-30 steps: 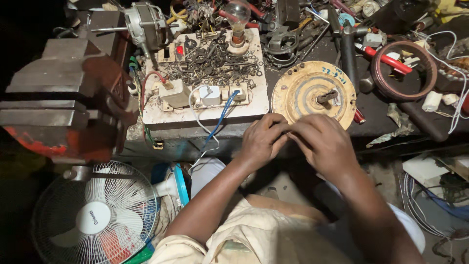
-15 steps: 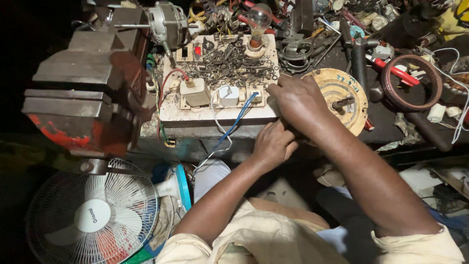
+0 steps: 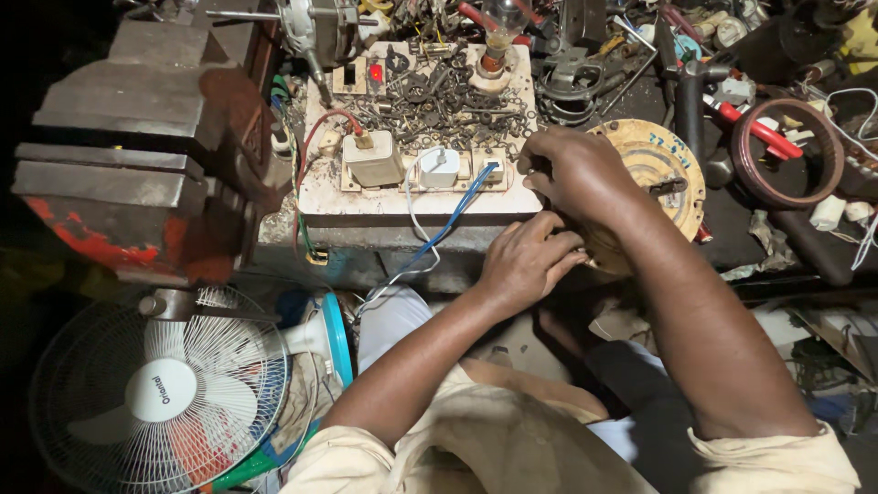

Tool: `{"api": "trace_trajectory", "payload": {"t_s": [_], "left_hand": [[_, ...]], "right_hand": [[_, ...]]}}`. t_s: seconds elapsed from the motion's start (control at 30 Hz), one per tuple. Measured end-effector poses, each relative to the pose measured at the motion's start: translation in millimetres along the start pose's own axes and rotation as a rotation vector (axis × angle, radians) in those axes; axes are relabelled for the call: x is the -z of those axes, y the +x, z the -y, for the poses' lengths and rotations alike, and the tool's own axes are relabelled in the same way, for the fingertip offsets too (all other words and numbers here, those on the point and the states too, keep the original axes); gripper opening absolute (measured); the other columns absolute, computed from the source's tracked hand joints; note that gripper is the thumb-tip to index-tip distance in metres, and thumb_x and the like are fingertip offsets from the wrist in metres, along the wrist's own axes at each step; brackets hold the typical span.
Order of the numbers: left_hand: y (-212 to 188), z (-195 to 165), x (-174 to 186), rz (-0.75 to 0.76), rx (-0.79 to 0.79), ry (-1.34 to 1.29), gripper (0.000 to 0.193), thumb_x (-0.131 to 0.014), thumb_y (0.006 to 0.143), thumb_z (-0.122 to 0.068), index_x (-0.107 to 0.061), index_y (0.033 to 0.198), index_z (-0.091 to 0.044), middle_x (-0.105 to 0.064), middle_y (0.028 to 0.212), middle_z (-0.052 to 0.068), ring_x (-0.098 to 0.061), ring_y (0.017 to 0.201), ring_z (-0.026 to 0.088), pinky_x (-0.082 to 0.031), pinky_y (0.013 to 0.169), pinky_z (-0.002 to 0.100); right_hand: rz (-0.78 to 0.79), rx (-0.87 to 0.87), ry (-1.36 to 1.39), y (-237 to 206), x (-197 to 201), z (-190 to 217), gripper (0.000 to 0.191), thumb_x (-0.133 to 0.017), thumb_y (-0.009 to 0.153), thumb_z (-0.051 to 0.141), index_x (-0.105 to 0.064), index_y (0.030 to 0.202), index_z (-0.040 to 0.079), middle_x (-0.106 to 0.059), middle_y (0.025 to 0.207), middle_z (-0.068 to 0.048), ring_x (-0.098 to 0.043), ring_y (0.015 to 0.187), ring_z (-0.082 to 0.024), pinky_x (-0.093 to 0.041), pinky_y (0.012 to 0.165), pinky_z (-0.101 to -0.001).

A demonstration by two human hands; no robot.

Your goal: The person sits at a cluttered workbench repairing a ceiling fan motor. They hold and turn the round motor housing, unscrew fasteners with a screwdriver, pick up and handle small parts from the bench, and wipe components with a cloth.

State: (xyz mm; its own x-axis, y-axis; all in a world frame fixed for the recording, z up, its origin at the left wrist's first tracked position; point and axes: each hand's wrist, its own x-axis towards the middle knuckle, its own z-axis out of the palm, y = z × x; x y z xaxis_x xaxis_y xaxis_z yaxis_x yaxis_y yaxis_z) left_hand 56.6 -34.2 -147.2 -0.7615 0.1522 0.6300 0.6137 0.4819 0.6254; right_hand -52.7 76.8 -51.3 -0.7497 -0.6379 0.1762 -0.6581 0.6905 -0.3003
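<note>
I see round yellowish motor plate [image 3: 660,165] lying at surface [image 3: 759,229] edge, beside white switch board [image 3: 402,187]. Right hand [image 3: 581,174] fingers curled on its left rim, left hand [image 3: 526,265] fingers pinching beneath. Work mid-way, I judge; plate apart from fan [image 3: 155,389].

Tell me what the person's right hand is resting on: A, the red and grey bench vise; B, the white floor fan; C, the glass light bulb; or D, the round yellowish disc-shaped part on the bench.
D: the right hand lies across the left side of the round yellowish disc, with the left hand just below at the disc's lower edge.
</note>
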Motion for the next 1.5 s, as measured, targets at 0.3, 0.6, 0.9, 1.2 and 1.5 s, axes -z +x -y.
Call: {"api": "trace_trajectory", "payload": {"t_s": [0.3, 0.6, 0.9, 1.2, 1.5], "left_hand": [[1, 0, 4, 0.049, -0.019, -0.007, 0.021, -0.079, 0.087, -0.024, -0.07, 0.102, -0.011, -0.062, 0.105, 0.009, -0.064, 0.097, 0.029, -0.049, 0.081, 0.042], [4, -7, 0, 0.017, 0.031, -0.094, 0.023, -0.079, 0.086, -0.019, -0.07, 0.107, -0.012, -0.067, 0.111, 0.005, -0.068, 0.099, 0.024, -0.049, 0.082, 0.04], [15, -19, 5, 0.09, 0.045, -0.03, 0.027, -0.079, 0.087, -0.018, -0.076, 0.114, -0.014, -0.067, 0.106, 0.006, -0.068, 0.092, 0.026, -0.051, 0.078, 0.04], [18, -25, 5, 0.106, 0.081, -0.056, 0.018, -0.081, 0.085, -0.014, -0.077, 0.103, -0.014, -0.068, 0.104, 0.006, -0.069, 0.092, 0.027, -0.053, 0.078, 0.038], [15, -26, -11, 0.045, 0.048, -0.028, 0.02, -0.081, 0.083, -0.011, -0.072, 0.099, -0.006, -0.066, 0.105, 0.014, -0.067, 0.095, 0.031, -0.053, 0.08, 0.04]], "right_hand": [[-0.152, 0.081, 0.026, -34, 27, 17, 0.029, -0.08, 0.087, 0.016, -0.07, 0.11, 0.002, -0.069, 0.103, -0.016, -0.066, 0.096, -0.038, -0.052, 0.081, -0.0466], [-0.584, -0.185, 0.178, -144, -24, 38, 0.016, -0.079, 0.091, 0.005, -0.069, 0.103, 0.004, -0.069, 0.098, -0.013, -0.069, 0.088, -0.029, -0.056, 0.078, -0.0372], [-0.631, -0.117, 0.185, -164, -39, 19, 0.027, -0.08, 0.086, 0.006, -0.066, 0.108, 0.003, -0.069, 0.102, -0.012, -0.068, 0.094, -0.032, -0.054, 0.083, -0.0409], [-0.679, -0.105, 0.243, -173, -45, 8, 0.027, -0.08, 0.087, 0.007, -0.065, 0.109, 0.002, -0.069, 0.102, -0.012, -0.068, 0.093, -0.032, -0.054, 0.083, -0.0402], [-0.721, -0.073, 0.257, -177, -42, 2, 0.022, -0.079, 0.09, 0.009, -0.069, 0.108, 0.004, -0.069, 0.103, -0.012, -0.07, 0.095, -0.032, -0.055, 0.085, -0.0411]]}}
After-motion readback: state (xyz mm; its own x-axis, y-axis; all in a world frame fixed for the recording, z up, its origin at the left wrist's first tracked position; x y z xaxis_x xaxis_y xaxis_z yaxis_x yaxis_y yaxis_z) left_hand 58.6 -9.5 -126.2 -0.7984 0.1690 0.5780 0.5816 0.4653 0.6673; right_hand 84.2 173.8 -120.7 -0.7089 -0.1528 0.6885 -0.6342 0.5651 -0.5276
